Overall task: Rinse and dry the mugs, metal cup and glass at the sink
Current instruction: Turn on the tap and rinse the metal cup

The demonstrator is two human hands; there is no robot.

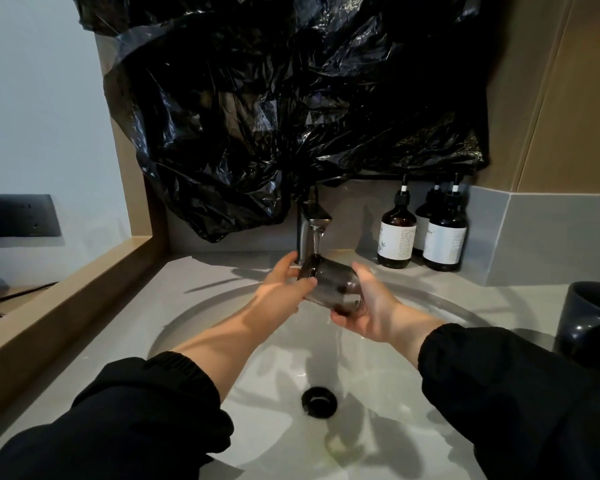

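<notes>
Lying tilted on its side under the tap (309, 220), the dark glass (329, 284) takes the running water (316, 242) near its mouth end. Both hands hold it above the sink (173, 327). The left hand (281, 289) has fingers and thumb curled round the mouth end. The right hand (371, 306) cups the base from below, with its fingers wrapped up the far side. Each grip is therefore closed on the glass, with nothing else in either hand.

Wet glass of this kind is likely stiff, fairly light and very slippery, and the rim is probably its weakest part. The safer hold seems to be the one the right hand has, round the base and lower wall, with the left hand only steadying and turning. Squeezing the rim hard would be unwise. A slip here would drop the glass onto the hard basin, where it could chip or crack.

A dark mug (589, 317) stands on the bench (118, 323) to the right, well apart from the hands. Neither a metal cup nor a drying cloth is in view.
</notes>
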